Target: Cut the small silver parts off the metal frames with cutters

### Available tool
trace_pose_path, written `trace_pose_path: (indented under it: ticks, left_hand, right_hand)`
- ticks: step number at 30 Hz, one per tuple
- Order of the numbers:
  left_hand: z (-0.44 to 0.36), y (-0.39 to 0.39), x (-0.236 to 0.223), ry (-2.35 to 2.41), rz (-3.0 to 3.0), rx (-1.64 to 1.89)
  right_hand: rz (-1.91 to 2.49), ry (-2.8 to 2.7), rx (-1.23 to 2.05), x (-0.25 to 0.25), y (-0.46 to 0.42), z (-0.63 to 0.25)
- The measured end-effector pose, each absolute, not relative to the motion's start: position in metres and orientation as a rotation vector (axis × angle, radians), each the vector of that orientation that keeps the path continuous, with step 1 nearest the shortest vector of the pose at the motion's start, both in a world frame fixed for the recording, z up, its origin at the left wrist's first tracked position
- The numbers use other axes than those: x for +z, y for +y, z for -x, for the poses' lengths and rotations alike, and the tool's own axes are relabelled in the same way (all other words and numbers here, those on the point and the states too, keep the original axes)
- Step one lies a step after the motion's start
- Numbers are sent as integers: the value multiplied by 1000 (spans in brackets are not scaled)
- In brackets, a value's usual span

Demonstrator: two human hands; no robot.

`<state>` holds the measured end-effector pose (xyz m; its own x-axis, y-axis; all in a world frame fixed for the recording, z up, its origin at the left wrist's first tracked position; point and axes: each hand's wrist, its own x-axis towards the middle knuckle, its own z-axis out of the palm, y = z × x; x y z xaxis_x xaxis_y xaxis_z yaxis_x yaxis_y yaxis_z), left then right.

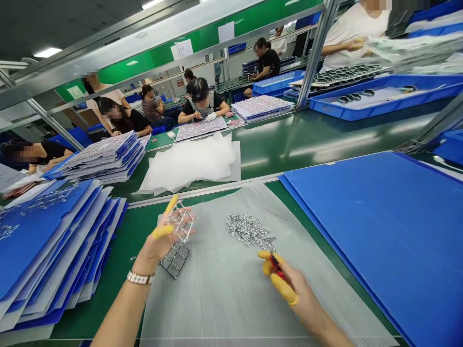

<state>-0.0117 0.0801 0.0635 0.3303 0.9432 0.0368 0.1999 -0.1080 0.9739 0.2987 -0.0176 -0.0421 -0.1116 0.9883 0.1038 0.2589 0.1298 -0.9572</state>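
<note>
Grey sheet (217, 308), bare along near edge, silvery frame (183, 222) in left hand (162, 237), red tool (279, 268) in right hand (287, 279)

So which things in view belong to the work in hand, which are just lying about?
In use, apparently:
silver frame, in left hand
red tool, in right hand
pile of small metal pieces
dark frame below left hand
grey sheet underneath

Apparently just lying about:
blue sheets at right
white sheets beyond the pile

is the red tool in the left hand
No, the right hand holds the red tool, while the left hand holds a metal frame.
</note>
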Motion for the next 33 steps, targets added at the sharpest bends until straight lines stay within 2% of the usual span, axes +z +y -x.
trace_pose_path:
  ticks: [3, 10, 18, 24, 33]
  left_hand:
    - [0, 44, 44, 809, -1093, 1086]
    - [-33, -2, -17, 742, -456, 1205]
    - [-40, -11, -14, 643, -217, 1238]
    - [-41, -11, -19, 788, -139, 1322]
    - [-46, -10, -26, 756, -174, 1409]
  right_hand:
    - [1433, -1843, 950, -27, -18, -299]
    - [1233, -2253, 841, -9, -17, -277]
    - [1218, -2424, 578, 1, -9, -215]
    - [1229, -2503, 401, 13, -1, -195]
    - [1335, -2623, 300, 28, 9, -178]
